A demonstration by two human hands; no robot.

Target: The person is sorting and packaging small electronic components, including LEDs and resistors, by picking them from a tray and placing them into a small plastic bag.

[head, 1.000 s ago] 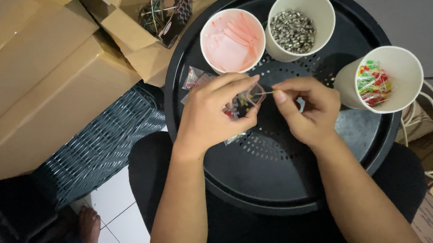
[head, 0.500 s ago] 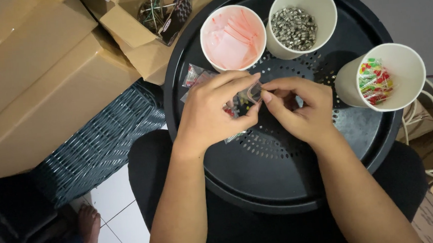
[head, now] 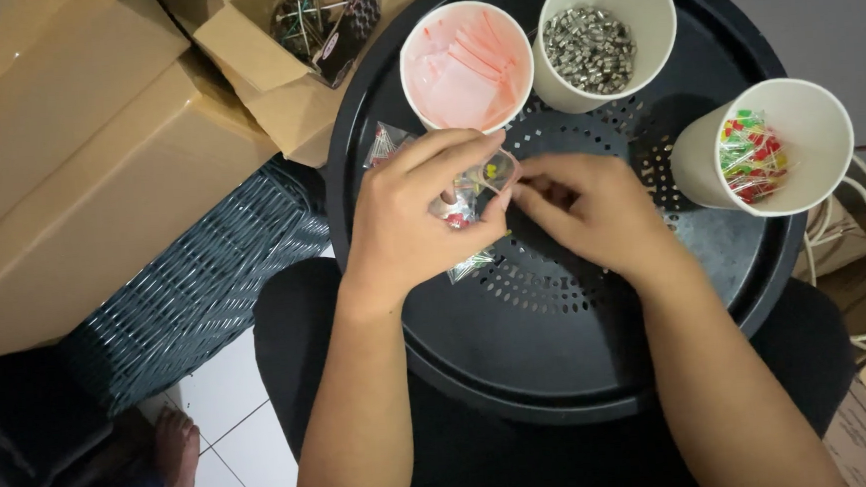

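Evidently the packing step is in hand: at mid-frame the left hand (head: 422, 219) pinches a small clear bag (head: 477, 183) by its mouth, fingers clamped on it, while the right hand (head: 591, 209) meets it with fingertips pressed together at the opening — whether they hold a part I cannot tell. Both work over the round black tray (head: 561, 366). Beyond them, along the top of the frame, stand a cup of pink bags (head: 465, 66) and a cup of metal bits (head: 603, 35); at right, a cup of coloured lights (head: 763, 148). Next comes a careful feed into the narrow mouth — steady, without letting the bag slip.
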